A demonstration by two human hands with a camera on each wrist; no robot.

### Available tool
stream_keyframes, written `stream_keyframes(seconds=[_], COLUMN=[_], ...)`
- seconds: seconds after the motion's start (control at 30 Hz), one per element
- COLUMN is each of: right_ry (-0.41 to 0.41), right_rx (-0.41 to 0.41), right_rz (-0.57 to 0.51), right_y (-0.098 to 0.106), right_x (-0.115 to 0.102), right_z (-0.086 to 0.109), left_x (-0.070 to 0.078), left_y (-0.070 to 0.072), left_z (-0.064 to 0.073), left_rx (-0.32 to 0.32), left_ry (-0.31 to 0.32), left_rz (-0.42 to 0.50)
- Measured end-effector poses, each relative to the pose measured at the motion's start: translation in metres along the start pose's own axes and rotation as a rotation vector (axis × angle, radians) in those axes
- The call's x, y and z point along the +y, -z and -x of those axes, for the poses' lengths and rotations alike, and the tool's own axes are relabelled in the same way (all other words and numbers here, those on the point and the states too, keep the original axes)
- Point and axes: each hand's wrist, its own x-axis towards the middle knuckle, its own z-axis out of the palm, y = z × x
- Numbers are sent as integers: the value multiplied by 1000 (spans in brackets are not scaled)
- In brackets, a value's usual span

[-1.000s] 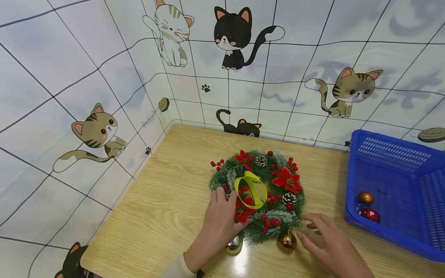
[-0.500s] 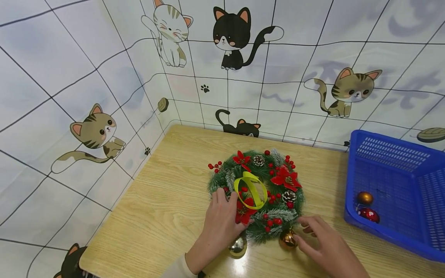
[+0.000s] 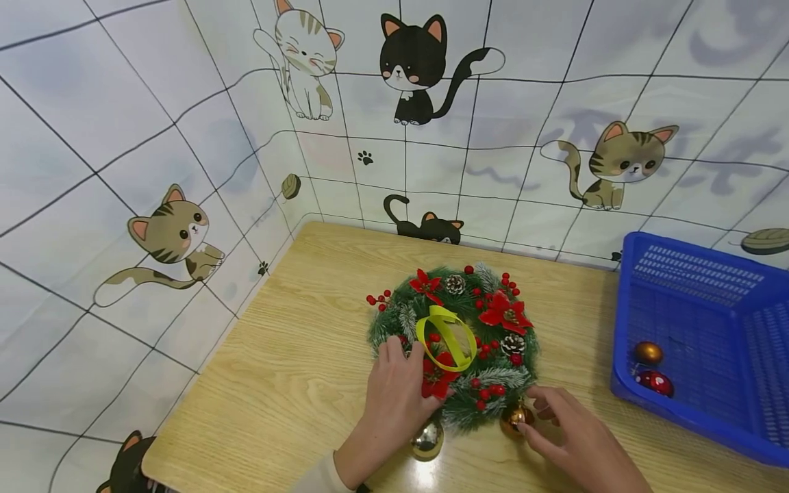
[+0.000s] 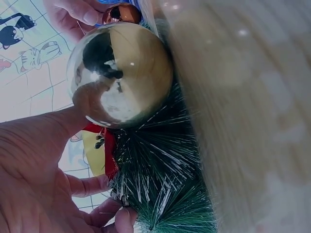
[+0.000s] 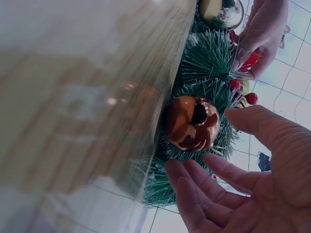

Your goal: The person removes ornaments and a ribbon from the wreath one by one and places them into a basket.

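Observation:
A green wreath (image 3: 464, 415) with red flowers, berries, pinecones and frosted sprigs lies on the table. My left hand (image 3: 397, 387) grips its lower left side, fingers among the needles and thumb by a red flower. Below that hand, a shiny pale-gold bauble (image 3: 428, 440) sits at the wreath's front edge; it looms large in the left wrist view. A copper bauble (image 5: 192, 124) rests against the front right edge. My right hand (image 3: 576, 431) curves loosely beside it, thumb tip at its side and fingers spread. A yellow ribbon loop (image 3: 455, 342) stands over the wreath's centre.
To the right stands a blue plastic basket (image 3: 696, 428), holding an orange-gold bauble (image 3: 648, 352) and a red bauble (image 3: 655, 383). The wooden table (image 3: 277, 356) meets a cat-patterned wall covering (image 3: 524, 171) at the back and left.
The wreath has turned slightly counterclockwise; its front edge and both hanging baubles shifted right. My left hand moved a little right with it. My right hand came in closer to the copper bauble.

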Motion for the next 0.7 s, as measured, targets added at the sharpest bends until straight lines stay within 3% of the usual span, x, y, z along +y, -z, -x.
stream_keyframes(seconds=[0.27, 0.7], right_ry=[-12, -111], right_rx=[-10, -42], right_rz=[-2, -44], right_y=[-2, -2], right_x=[1, -3], right_z=[-2, -8], left_x=[5, 11], left_y=[-1, -1], left_z=[-1, 0], left_rx=[-3, 16], left_ry=[20, 45], left_rz=[-71, -109])
